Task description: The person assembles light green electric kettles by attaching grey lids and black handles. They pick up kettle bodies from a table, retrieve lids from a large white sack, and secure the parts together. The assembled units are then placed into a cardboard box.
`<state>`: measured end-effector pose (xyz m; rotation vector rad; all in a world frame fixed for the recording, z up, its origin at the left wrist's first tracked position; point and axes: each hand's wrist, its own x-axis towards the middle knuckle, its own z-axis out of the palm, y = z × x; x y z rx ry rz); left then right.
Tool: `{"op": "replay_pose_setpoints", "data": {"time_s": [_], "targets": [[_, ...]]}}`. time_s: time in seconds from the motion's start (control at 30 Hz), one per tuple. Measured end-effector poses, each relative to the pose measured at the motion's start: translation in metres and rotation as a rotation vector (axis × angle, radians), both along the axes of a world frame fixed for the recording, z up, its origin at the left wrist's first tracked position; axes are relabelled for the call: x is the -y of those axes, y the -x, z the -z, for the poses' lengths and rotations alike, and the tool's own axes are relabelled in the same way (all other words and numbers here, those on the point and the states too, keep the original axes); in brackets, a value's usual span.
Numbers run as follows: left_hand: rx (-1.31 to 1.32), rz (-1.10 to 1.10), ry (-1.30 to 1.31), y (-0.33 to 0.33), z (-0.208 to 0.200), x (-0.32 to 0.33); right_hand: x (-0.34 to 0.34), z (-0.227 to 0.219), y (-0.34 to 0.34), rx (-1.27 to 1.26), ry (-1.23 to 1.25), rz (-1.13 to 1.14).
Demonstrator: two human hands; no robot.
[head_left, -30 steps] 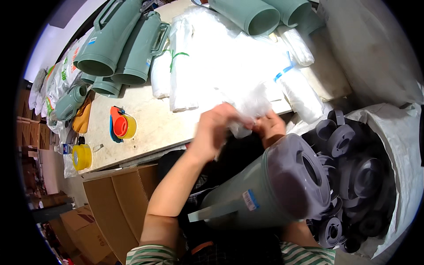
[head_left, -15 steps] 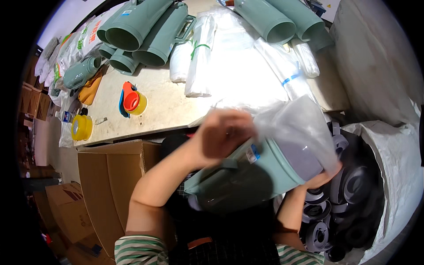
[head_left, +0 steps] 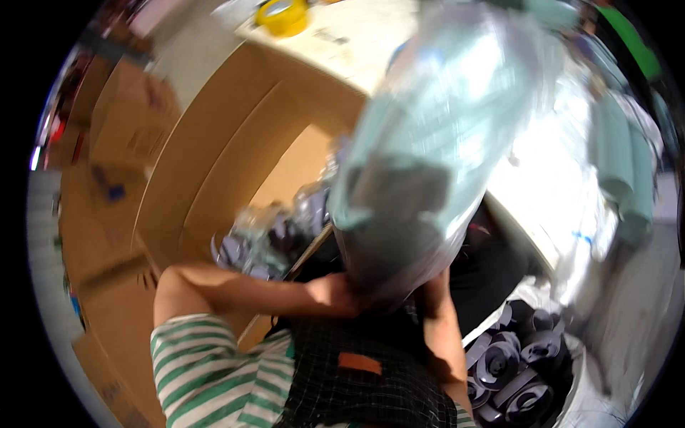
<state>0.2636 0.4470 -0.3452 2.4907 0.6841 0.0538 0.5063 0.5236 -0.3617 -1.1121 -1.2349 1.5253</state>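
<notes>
The left hand (head_left: 335, 294) was closed on the bagged lower end of a pale green vessel (head_left: 435, 135), its fingers blurred. The right hand (head_left: 432, 285) met the same end from the other side, but its fingers were hidden, so how firmly it grasped could not be told. The vessel, covered in clear plastic, stood tilted above the person's lap, its upper end leaning away and to the right, blocking part of the view of the table.

Just below lay a dark checked apron (head_left: 385, 392) and a green-and-white striped sleeve (head_left: 207, 364). To the left an open cardboard box (head_left: 221, 135) held grey and greenish pieces (head_left: 285, 228) under clear wrapping. Beyond it was the pale tabletop (head_left: 342, 36), slightly marked, with a yellow tape roll (head_left: 283, 18) near its edge. Bright plastic film (head_left: 560, 135) covered the table's right part, and more green cylinders (head_left: 617, 160) lay past it. At the lower right, an open white sack (head_left: 581, 389) was filled with grey ring-shaped parts (head_left: 499, 360). Brown cartons (head_left: 107, 228) stood along the far left, beside a patch of grey floor (head_left: 189, 43).
</notes>
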Motion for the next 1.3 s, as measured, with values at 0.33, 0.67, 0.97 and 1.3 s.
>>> {"op": "replay_pose_setpoints", "data": {"time_s": [0.33,0.67,0.97,1.3], "targets": [[0.868,-1.44,0.367,0.173,-0.125,-0.042,-0.093,-0.112,0.161,-0.363,0.519,-0.565],[1.874,-2.216,0.423,0.439,0.2,0.017,-0.004,-0.034,0.008,-0.235,0.525,0.088],[1.397,-1.824,0.397,0.273,0.111,-0.17,0.017,-0.009,-0.016,-0.242,0.46,0.164],[1.298,-0.777,0.265,-0.124,-0.126,-0.572,0.058,-0.065,-0.103,0.306,-0.052,0.852]]}}
